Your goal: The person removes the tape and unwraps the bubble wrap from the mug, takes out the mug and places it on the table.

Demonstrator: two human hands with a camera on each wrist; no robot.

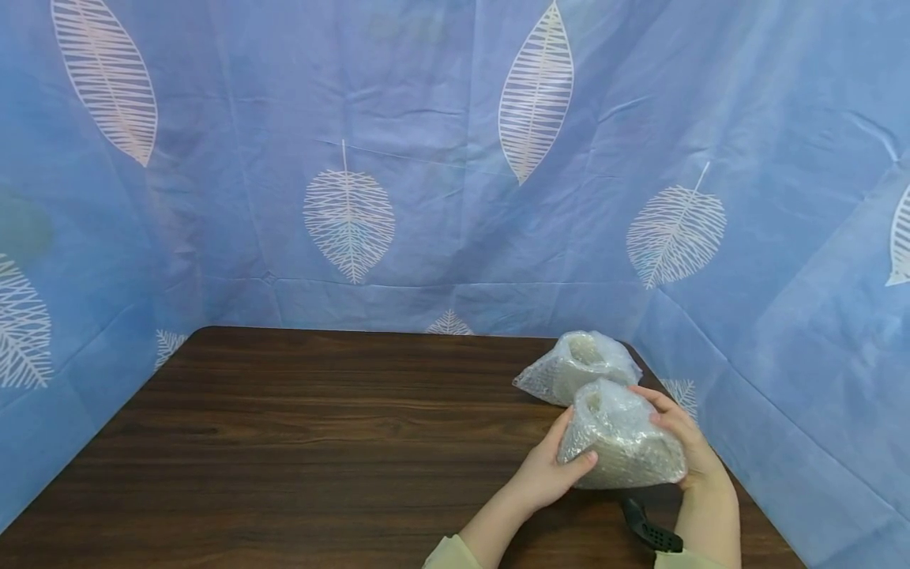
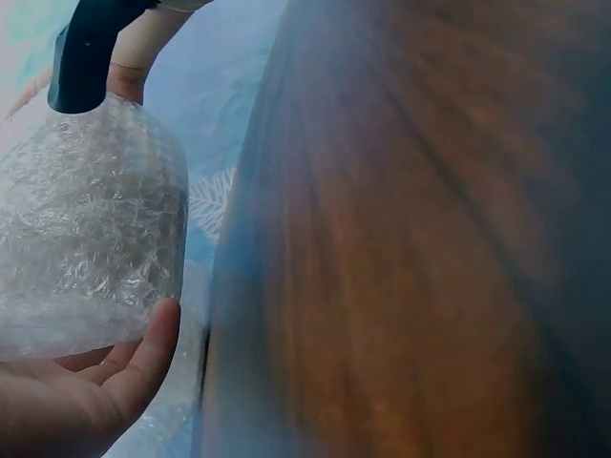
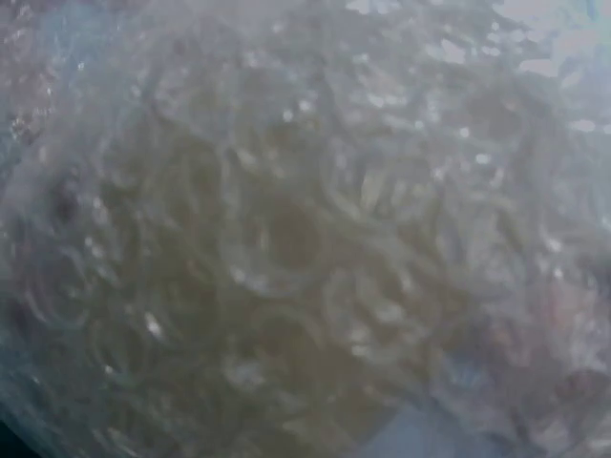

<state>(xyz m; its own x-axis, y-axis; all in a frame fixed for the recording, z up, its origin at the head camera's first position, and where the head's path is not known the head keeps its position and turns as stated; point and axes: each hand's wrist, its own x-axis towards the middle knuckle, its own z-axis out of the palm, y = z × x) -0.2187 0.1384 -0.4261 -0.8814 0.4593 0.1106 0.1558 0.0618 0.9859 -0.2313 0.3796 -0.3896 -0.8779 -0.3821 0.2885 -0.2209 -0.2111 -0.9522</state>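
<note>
A bundle of bubble wrap is held between both hands over the right side of the table. My left hand grips its left side, thumb across the front. My right hand holds the right side, fingers curled over the top. In the left wrist view the clear bubbled wrap fills the left part, with the left hand under it. Close-up bubble wrap fills the right wrist view. What lies inside is blurred by the wrap. Just behind stands a second bubble-wrapped bundle.
The dark brown wooden table extends to the left. Blue curtains with white leaf prints surround its back and sides. A black wrist camera mount sits on the right wrist.
</note>
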